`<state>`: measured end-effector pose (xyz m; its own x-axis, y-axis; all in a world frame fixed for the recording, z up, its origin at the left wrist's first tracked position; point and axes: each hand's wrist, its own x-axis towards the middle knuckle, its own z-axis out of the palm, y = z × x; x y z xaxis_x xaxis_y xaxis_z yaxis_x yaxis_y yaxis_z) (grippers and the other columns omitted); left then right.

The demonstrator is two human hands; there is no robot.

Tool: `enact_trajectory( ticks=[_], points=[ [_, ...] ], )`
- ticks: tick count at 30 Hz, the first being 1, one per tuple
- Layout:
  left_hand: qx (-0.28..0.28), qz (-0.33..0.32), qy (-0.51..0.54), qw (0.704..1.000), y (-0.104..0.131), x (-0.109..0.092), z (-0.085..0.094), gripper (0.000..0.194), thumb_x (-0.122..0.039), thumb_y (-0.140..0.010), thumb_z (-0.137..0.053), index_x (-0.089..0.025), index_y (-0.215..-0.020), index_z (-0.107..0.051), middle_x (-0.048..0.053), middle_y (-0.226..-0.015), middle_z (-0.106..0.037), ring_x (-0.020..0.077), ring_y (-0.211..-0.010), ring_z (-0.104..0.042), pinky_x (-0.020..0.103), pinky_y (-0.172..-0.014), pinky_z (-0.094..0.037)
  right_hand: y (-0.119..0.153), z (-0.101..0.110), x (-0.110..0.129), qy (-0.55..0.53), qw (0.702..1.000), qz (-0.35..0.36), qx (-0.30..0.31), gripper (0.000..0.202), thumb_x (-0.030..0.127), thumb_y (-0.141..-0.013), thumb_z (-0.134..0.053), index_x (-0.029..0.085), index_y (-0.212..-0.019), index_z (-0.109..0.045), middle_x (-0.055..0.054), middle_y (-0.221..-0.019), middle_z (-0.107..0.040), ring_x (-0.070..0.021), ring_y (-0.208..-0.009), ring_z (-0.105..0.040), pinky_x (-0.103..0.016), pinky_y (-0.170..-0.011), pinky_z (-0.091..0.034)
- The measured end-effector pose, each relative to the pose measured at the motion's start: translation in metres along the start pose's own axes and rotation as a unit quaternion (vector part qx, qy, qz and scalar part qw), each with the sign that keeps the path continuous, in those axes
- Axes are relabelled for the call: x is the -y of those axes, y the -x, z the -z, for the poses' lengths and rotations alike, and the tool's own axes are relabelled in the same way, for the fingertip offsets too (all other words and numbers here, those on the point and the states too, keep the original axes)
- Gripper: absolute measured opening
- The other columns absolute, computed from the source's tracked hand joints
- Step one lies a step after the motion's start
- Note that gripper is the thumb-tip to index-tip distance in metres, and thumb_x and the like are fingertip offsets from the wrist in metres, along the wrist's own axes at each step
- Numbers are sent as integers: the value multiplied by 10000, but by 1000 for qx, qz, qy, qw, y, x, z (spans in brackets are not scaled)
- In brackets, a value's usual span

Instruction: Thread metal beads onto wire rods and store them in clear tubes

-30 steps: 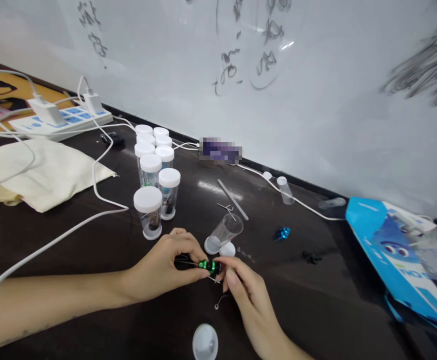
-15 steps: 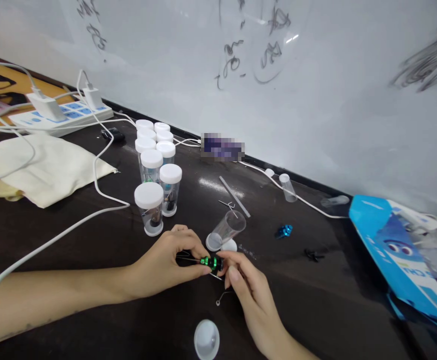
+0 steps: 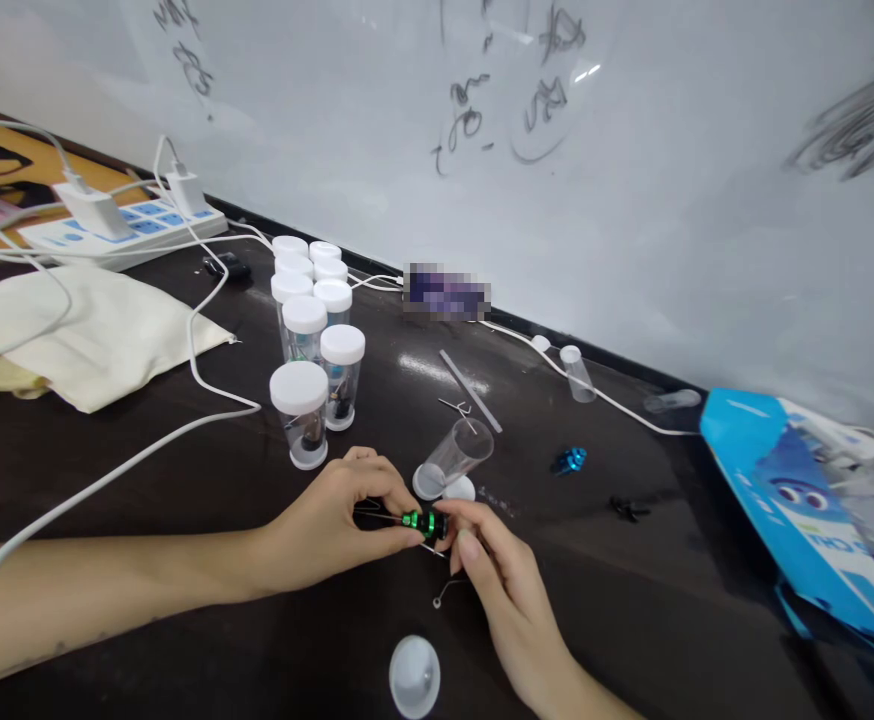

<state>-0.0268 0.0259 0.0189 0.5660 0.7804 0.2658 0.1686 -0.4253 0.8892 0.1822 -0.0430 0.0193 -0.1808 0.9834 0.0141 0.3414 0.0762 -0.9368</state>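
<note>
A small green and black metallic part is held between both hands at the middle of the table. My left hand pinches its left end between thumb and fingers, with thin wires running into the palm. Around the black right end, the fingertips of my right hand are closed. Just behind the hands, a clear tube lies tilted beside a white lid. A thin wire with a looped end shows below the right fingers. Nearer the front edge is a small translucent cup.
Several white-lidded jars stand behind my left hand. A blue part, a black piece and a blue package lie to the right. White cables, a cream cloth and a power strip are at left.
</note>
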Motion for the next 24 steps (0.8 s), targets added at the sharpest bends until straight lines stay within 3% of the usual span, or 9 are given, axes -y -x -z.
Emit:
enact_trajectory(
  ticks=[24],
  points=[
    [0, 2, 5, 1000, -1, 1, 0, 52, -218, -782, -751, -183, -784, -713, -9, -800, -711, 156, -798, -612, 304, -801, -381, 1, 0, 1, 13, 1000, -8, -4, 261, 379, -1012, -425, 282, -1187, -592, 10, -826, -593, -154, -790, -565, -248, -746, -429]
  ],
)
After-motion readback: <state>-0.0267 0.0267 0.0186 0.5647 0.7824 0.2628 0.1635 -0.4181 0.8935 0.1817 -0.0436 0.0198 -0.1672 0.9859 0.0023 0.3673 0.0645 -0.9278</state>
